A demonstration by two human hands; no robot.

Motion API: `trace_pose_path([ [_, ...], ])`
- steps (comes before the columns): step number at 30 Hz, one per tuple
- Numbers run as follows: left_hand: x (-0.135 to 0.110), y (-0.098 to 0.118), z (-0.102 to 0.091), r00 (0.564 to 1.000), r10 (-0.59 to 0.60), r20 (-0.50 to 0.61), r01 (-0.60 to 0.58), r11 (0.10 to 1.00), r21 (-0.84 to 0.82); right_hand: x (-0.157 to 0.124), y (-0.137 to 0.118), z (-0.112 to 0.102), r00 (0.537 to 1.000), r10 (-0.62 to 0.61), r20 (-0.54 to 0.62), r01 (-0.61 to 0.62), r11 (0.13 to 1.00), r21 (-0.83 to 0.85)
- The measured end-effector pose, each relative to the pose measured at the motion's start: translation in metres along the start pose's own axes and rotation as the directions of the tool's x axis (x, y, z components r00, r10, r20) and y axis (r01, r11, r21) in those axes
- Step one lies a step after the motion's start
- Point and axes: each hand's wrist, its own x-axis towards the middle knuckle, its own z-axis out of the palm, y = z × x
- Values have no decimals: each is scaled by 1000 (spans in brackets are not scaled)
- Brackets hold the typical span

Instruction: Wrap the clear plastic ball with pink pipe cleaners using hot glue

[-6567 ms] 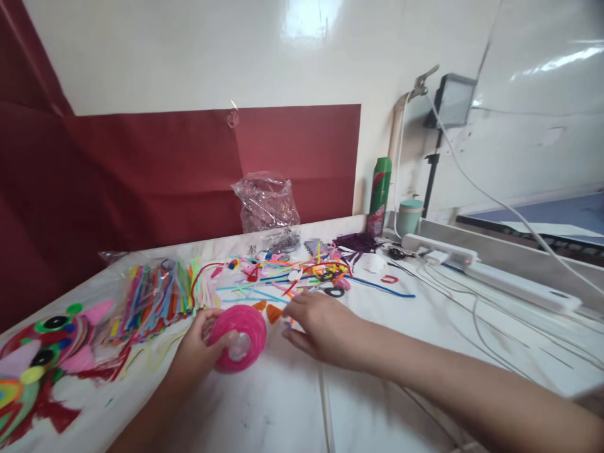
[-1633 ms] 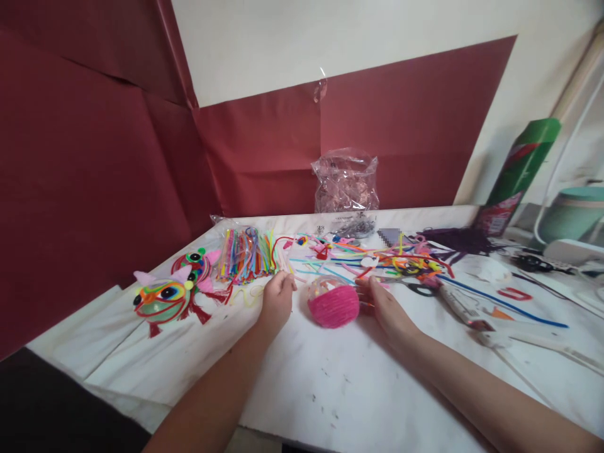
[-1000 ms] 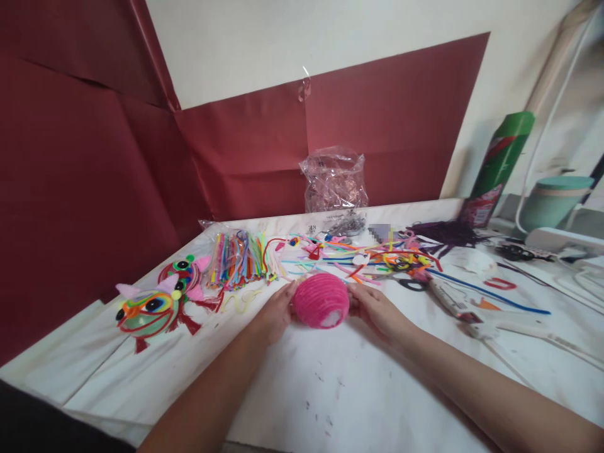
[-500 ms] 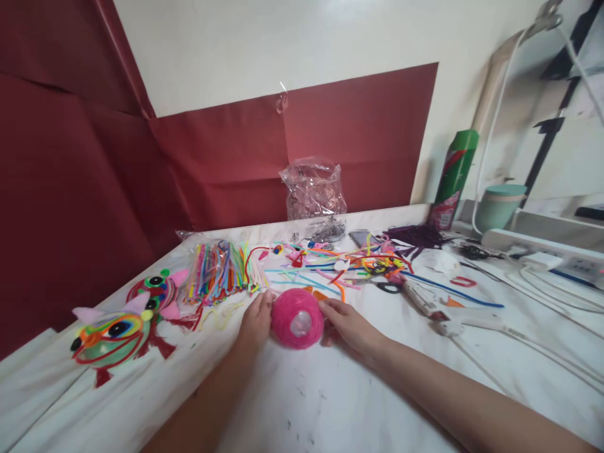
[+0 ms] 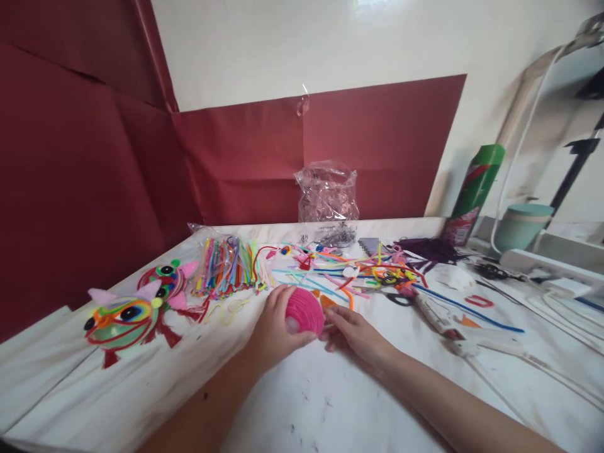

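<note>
Roundish pink ball [image 5: 306, 309], clear end [image 5: 292, 325] facing lower left

There are two animal figures [image 5: 123, 328], one pink ball [image 5: 306, 311].

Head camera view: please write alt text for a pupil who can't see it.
A left hand grips a pink ball at a white table, the right hand at the ball's side. Two colourful animal-faced crafts and bagged pipe cleaners lie left; a glue gun lies right.
</note>
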Motion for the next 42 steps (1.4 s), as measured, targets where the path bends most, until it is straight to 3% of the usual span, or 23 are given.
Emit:
trace_pose_path([
  [3,2,-3,2,995,-46,-90,45,999,-12,0,0,0,1000,-3,-31,2,1000,-17],
  [8,-1,-2,2,996,-13,-91,12,1000,-7,3,-2,-3,992,-61,-114,52,995,-83],
  [11,-1,-2,0,982,16,-188,-23,999,-36,5,-4,-7,980,-121,-160,96,983,-156],
  [13,0,-2,-5,954,18,-298,-49,994,-100,6,-6,-10,969,-158,-188,119,972,-202],
  [16,3,1,-16,886,-71,-459,-26,979,-203,7,-7,-13,956,-187,-226,131,962,-241],
  [20,8,4,-30,806,-170,-567,4,960,-281,8,-5,-17,942,-217,-258,149,954,-259],
  [26,4,9,-34,816,-133,-563,0,973,-229,7,3,-15,947,-224,-231,137,931,-339],
  [29,-2,13,-33,834,-11,-551,-42,996,-85,18,-22,-22,934,-251,-254,122,893,-433],
  [33,-5,13,-31,836,176,-521,-197,980,16,51,-106,-70,849,-382,-365,100,794,-599],
  [35,-4,12,-32,829,216,-516,-233,972,34,67,-148,-107,779,-450,-436,30,722,-691],
  [37,-1,12,-34,830,241,-504,-247,967,56,79,-175,-144,735,-482,-477,-94,624,-776],
  [39,1,13,-36,829,270,-490,-271,960,71,87,-181,-175,726,-482,-491,-245,486,-839],
  [42,3,13,-39,832,301,-466,-289,952,100,97,-161,-204,770,-454,-448,-409,186,-893],
])
